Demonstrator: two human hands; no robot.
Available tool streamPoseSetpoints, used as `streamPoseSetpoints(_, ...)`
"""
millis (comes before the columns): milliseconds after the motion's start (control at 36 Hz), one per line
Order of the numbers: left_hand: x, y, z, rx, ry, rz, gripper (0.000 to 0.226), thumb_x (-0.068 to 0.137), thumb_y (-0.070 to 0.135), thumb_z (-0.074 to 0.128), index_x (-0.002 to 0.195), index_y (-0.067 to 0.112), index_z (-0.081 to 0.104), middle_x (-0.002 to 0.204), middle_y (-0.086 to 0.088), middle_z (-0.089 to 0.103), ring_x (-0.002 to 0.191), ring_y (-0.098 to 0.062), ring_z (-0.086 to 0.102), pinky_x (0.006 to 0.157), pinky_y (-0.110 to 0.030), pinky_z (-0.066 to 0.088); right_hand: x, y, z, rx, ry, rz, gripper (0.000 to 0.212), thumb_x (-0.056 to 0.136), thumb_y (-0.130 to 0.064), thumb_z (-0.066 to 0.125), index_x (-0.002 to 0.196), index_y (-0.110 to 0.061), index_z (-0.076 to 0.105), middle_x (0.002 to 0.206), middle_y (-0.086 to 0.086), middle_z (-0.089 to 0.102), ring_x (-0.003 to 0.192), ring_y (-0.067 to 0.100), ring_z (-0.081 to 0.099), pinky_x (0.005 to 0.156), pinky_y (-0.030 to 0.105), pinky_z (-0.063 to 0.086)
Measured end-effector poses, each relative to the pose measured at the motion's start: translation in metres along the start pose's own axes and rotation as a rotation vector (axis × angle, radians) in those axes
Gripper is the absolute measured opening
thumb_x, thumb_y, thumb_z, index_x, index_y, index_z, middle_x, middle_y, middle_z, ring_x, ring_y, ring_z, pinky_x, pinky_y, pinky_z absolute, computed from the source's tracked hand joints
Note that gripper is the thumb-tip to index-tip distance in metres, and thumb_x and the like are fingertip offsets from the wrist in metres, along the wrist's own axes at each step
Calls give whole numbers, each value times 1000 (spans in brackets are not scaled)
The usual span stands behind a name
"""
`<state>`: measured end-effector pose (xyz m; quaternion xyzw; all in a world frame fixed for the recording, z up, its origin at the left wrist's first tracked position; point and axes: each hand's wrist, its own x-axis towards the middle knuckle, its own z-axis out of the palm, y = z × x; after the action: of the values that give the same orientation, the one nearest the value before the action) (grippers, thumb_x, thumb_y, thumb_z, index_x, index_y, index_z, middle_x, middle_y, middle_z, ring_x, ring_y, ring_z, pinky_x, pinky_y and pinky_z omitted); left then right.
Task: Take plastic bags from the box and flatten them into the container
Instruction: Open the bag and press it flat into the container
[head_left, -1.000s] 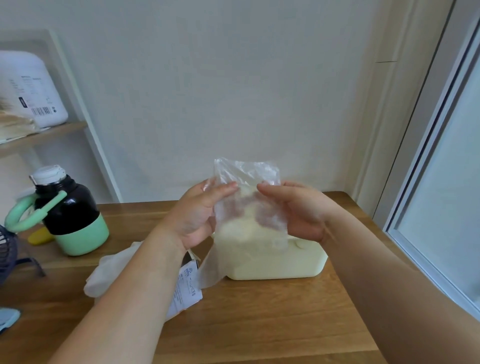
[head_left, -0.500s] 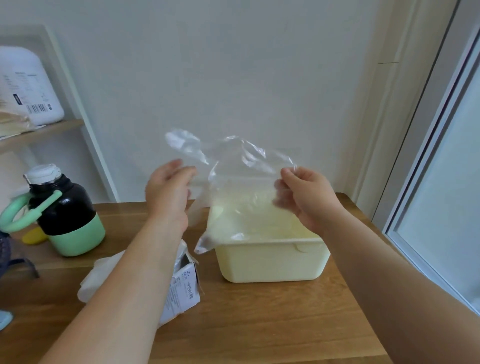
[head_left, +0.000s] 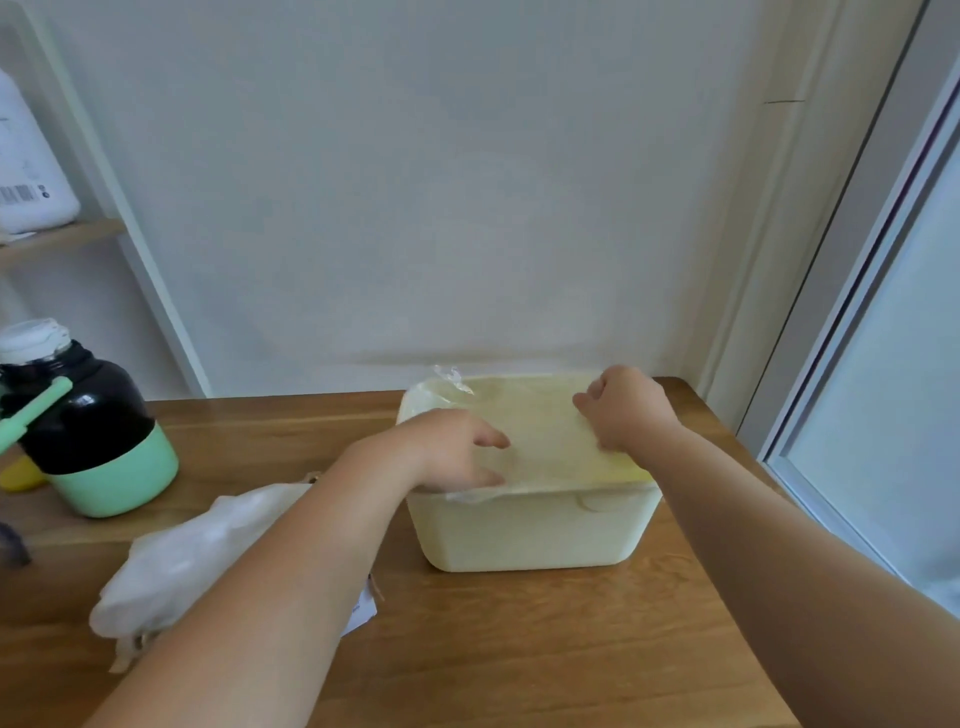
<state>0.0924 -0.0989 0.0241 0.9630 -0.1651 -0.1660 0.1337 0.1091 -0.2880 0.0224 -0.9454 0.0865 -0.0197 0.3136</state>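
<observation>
Head view of a wooden desk set against a white wall. A pale yellow container stands on the desk just right of centre, toward 12 o'clock, near the wall. A clear plastic bag lies spread across the container's open top, its film reaching the rim on most sides, with a small crumpled corner sticking up at the 11 o'clock corner. The left hand rests on the bag at the container's 8 o'clock corner, with the thumb and one finger pointing toward 3 o'clock. Its other fingers are hidden, so whether it pinches the film or only presses it cannot be told. The right hand sits at the container's 2 o'clock side, knuckles up and fingers curled down, gripping the film there. The two hands are apart, with bare film between them. At 8 o'clock of the container, largely covered by the left forearm, lies a box with a heap of white bags spilling toward 9 o'clock. Farther toward 9 o'clock stands a black bottle with a mint-green base, upright on the desk. Above it, at 10 o'clock, a shelf carries a white jug. A window frame runs along the 3 o'clock edge.
</observation>
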Motion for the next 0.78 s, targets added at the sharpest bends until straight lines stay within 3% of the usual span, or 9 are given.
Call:
streamPoseSetpoints(111, 13, 6, 0, 83, -94, -24, 62, 92, 36, 61, 148, 34, 35, 154, 8, 34, 138, -17, 38, 108, -27, 34, 1, 3, 1, -116, -26, -46, 56, 93, -29, 59, 138, -8, 32, 121, 16, 54, 108, 30, 54, 83, 35, 45)
streamPoseSetpoints(167, 21, 9, -2, 114, -141, -36, 62, 93, 37, 61, 149, 33, 34, 155, 6, 34, 137, -20, 39, 107, -28, 35, -1, 1, 2, -226, 35, -186, 69, 91, -31, 61, 146, -17, 22, 139, 14, 39, 125, 32, 42, 99, 37, 36)
streamPoseSetpoints(250, 30, 12, 2, 132, -199, -64, 62, 94, 38, 59, 150, 34, 32, 155, 4, 34, 136, -22, 40, 104, -28, 36, -2, -2, 1, -435, 70, -396, 63, 89, -40, 60, 144, -30, 31, 147, 1, 32, 134, 24, 32, 108, 38, 24)
streamPoseSetpoints(333, 37, 13, 10, 116, -241, -72, 59, 95, 32, 57, 149, 37, 33, 155, 4, 33, 136, -22, 40, 108, -33, 37, -1, -4, 3, -481, -182, -363, 56, 85, -44, 63, 137, -31, 45, 140, -8, 46, 129, 17, 42, 109, 36, 28)
streamPoseSetpoints(417, 40, 10, 13, 107, -237, -54, 58, 94, 31, 59, 147, 33, 37, 153, 4, 37, 136, -21, 40, 109, -34, 37, 2, -1, 9, -519, -443, -224, 61, 85, -34, 68, 140, -19, 45, 140, -3, 47, 128, 20, 45, 106, 32, 35)
streamPoseSetpoints(500, 34, 6, 7, 13, -99, -21, 49, 91, 37, 64, 138, 27, 53, 141, 4, 51, 127, -18, 50, 100, -29, 43, 4, 3, 10, -576, -489, -191, 58, 89, -28, 64, 140, -12, 43, 138, 3, 50, 125, 23, 47, 101, 30, 38)
streamPoseSetpoints(583, 23, -2, -4, -162, 160, 27, 25, 89, 37, 65, 109, 24, 73, 115, 9, 68, 108, -11, 61, 92, -28, 48, 8, 3, 8, -507, -364, -222, 50, 93, -24, 56, 140, -15, 43, 137, 1, 50, 125, 21, 47, 99, 26, 36)
streamPoseSetpoints(695, -1, -13, -15, -351, 411, 69, 7, 89, 34, 66, 86, 33, 72, 87, 25, 68, 82, 4, 62, 78, -21, 46, 2, -5, 1, -308, -101, -263, 38, 94, -21, 45, 130, -23, 55, 130, -4, 58, 115, 18, 55, 97, 29, 43)
streamPoseSetpoints(778, -21, -24, -19, -410, 516, 69, 10, 91, 32, 65, 82, 35, 69, 62, 38, 58, 63, 15, 54, 59, -5, 35, -17, -22, 2, -124, -15, -336, 33, 94, -18, 45, 124, -21, 59, 119, -4, 62, 101, 17, 58, 78, 22, 40)
